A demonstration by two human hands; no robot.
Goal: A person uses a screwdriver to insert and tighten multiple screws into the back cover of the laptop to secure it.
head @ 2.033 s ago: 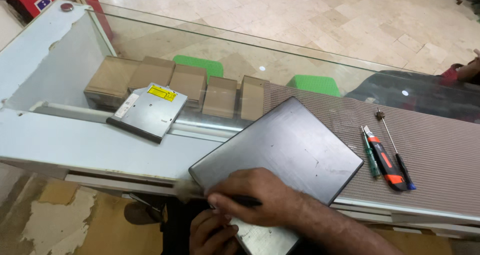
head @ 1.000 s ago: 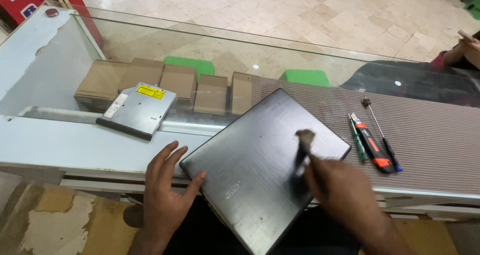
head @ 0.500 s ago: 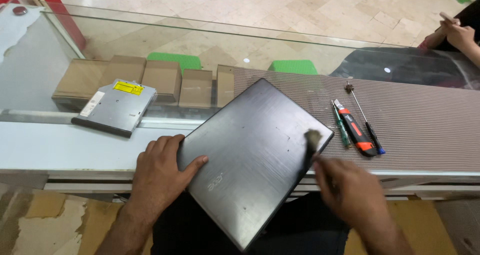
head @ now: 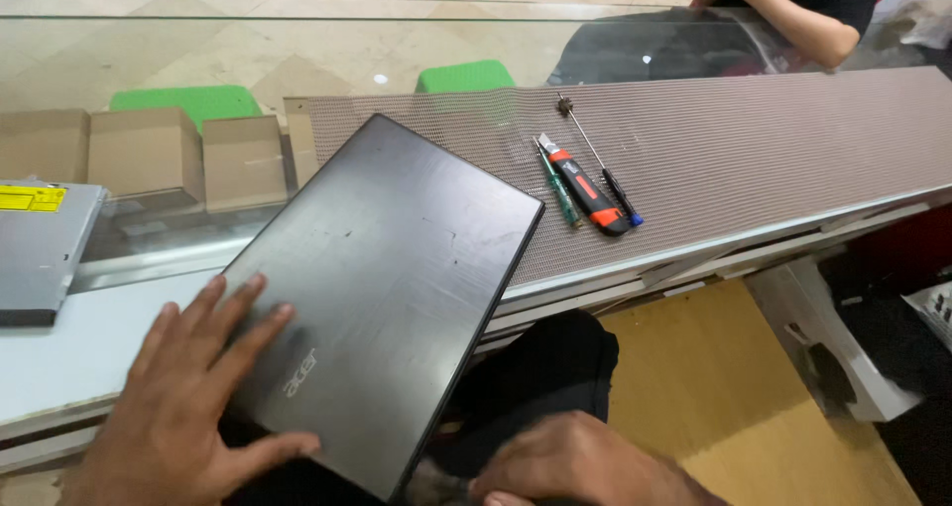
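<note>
Steadying closed dark grey laptop [head: 387, 288] skewed on bench [head: 69, 357] edge: left hand [head: 183, 397] spread flat on lid, right hand [head: 575, 466] low, grip unclear; next needs firm two-handed reposition.

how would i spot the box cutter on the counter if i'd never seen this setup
Start at the dark closed laptop under the left hand, then look just past its far right corner on the ribbed mat. Three slim tools lie side by side there; the box cutter is the middle one, the thickest, with an orange and black body.
</note>
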